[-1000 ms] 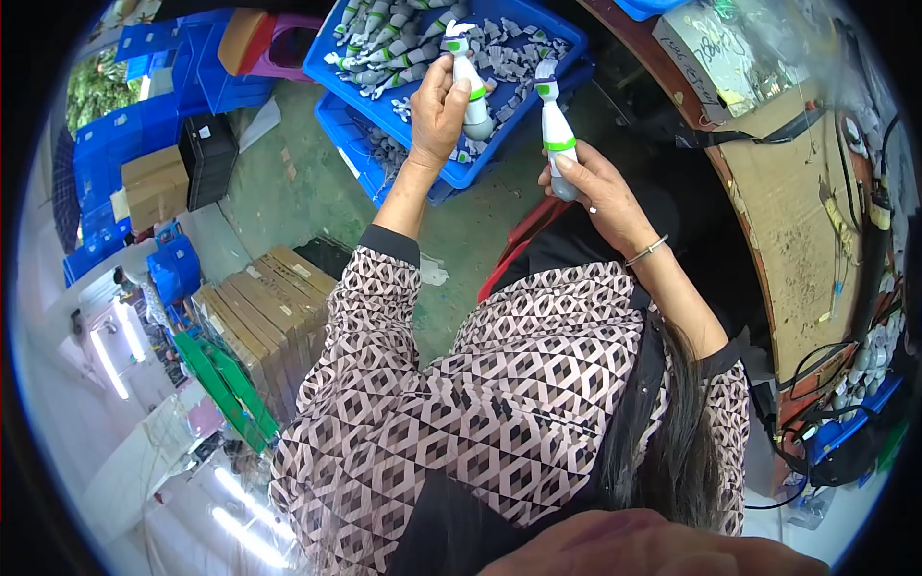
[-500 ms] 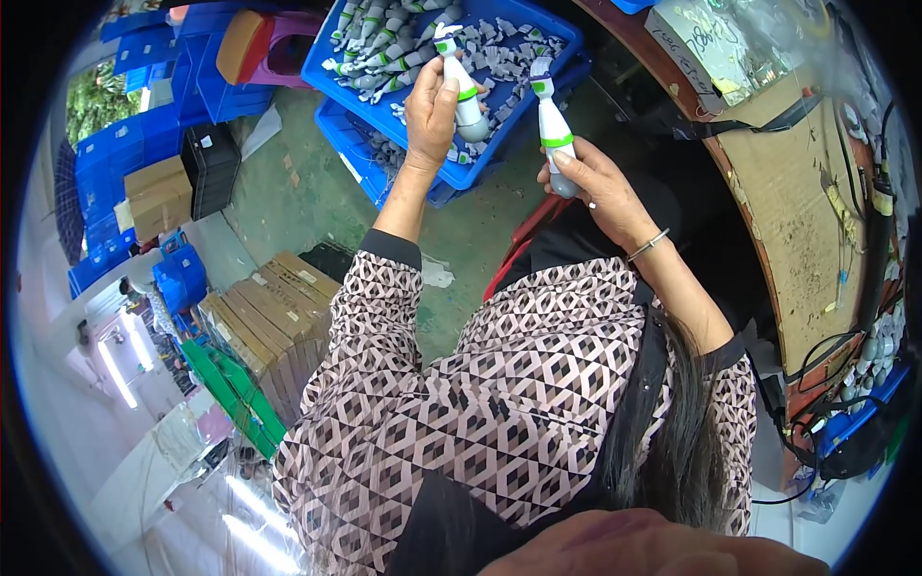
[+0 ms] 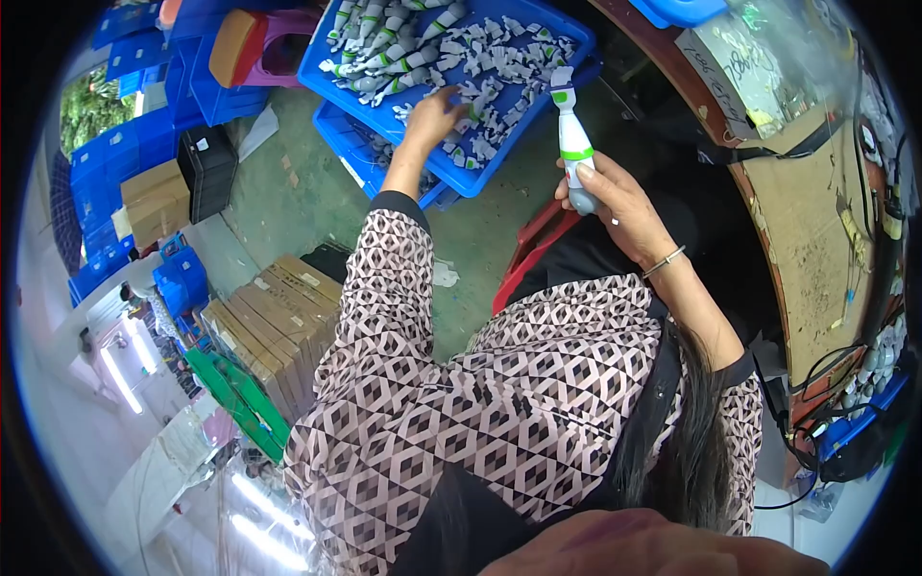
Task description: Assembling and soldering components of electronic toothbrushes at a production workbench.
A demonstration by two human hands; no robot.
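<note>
My right hand (image 3: 619,197) is closed around the grey rounded end of a white, bottle-shaped handheld piece (image 3: 574,139). This piece has a bright green band and a narrow neck, with a dark-and-white head at its upper end. My left hand (image 3: 434,120) is over the blue crate (image 3: 495,178), its fingers blurred among small white and grey parts (image 3: 499,48). A bit of green shows by its fingertips; whether they grip it I cannot make out. Several similar white, green-banded pieces (image 3: 389,53) lie heaped in the crate's left part.
Another blue crate (image 3: 346,158) sits beneath the first. A red stool edge (image 3: 533,245) is below my right hand. On the right stands a worn wooden table (image 3: 802,230) with cables and a box (image 3: 720,82). Flat cartons (image 3: 274,317) are stacked at left.
The white, green-banded piece in my left hand is no longer seen upright there; that hand has lowered into the crate. My right hand has shifted slightly right and down, still gripping its piece.
</note>
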